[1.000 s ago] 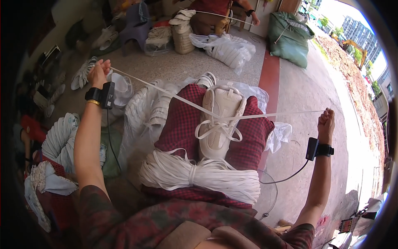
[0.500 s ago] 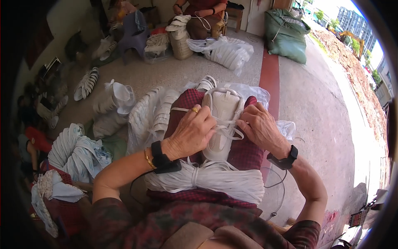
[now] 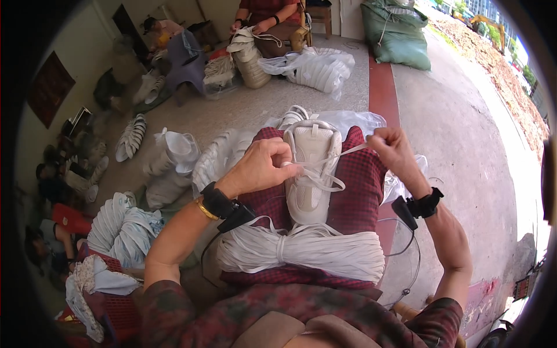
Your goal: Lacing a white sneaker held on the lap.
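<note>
On my lap, over a red-and-black checked cloth (image 3: pixel 357 200), rests an off-white shoe upper (image 3: pixel 307 203) with its toe toward me. A flat white shoelace (image 3: pixel 352 149) runs through its upper eyelets, and a loose loop lies over the front. My right hand (image 3: pixel 397 153) is closed on one lace end, stretched out taut to the right of the shoe. At the shoe's left edge, my left hand (image 3: pixel 264 167) pinches the lace between thumb and fingers. Across my lap, nearer me, lies a thick bundle of white laces (image 3: pixel 331 255), tied at its middle.
Stacked shoe uppers in clear plastic (image 3: pixel 322 72) lie on the floor ahead; more stacks (image 3: pixel 119 226) are at left. A person (image 3: pixel 270 17) sits at the back, handling uppers. A green sack (image 3: pixel 400 37) stands back right. Cables hang from my wrist devices (image 3: pixel 409 211).
My right hand has moved away from the shoe, up and to the right, drawing the lace out straight. My left hand has shifted slightly left and stays by the shoe.
</note>
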`<state>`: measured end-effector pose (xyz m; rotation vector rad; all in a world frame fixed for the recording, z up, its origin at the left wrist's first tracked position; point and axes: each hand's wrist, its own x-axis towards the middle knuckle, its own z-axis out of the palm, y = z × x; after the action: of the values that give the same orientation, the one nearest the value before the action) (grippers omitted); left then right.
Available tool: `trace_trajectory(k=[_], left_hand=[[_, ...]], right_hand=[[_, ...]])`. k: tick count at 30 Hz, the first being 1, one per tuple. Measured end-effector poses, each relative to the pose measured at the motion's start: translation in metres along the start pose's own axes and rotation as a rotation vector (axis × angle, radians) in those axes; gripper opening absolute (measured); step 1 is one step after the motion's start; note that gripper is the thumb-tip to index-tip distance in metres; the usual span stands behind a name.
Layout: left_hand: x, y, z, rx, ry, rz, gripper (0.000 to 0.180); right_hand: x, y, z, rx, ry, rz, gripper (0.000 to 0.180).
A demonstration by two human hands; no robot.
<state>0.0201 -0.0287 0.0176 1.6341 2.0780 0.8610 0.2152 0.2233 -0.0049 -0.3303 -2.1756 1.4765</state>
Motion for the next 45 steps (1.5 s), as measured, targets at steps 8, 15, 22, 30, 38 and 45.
trace_trajectory(k=[8,15,22,30,38,45], left_hand=[[0.001,-0.008,0.018,-0.048,0.183,0.106,0.027],[-0.008,-0.008,0.026,0.085,0.236,0.311,0.02],[-0.005,-0.001,0.035,0.3,0.257,0.359,0.013],[-0.004,0.008,0.039,0.25,0.252,0.27,0.02],[-0.001,0.004,0.047,-0.053,0.462,0.131,0.021],[0.004,0.005,0.048,-0.027,0.461,0.198,0.017]], right_hand=[[0.0,0.053,-0.095,-0.225,0.228,-0.001,0.039],[-0.023,-0.029,0.01,-0.506,0.03,-0.341,0.024],[-0.028,-0.034,0.065,-0.593,-0.214,-0.481,0.018],[-0.016,-0.033,0.076,-0.616,-0.268,-0.539,0.013],[-0.041,-0.025,0.062,-0.473,-0.25,-0.383,0.023],[-0.039,-0.028,0.058,-0.531,-0.176,-0.328,0.024]])
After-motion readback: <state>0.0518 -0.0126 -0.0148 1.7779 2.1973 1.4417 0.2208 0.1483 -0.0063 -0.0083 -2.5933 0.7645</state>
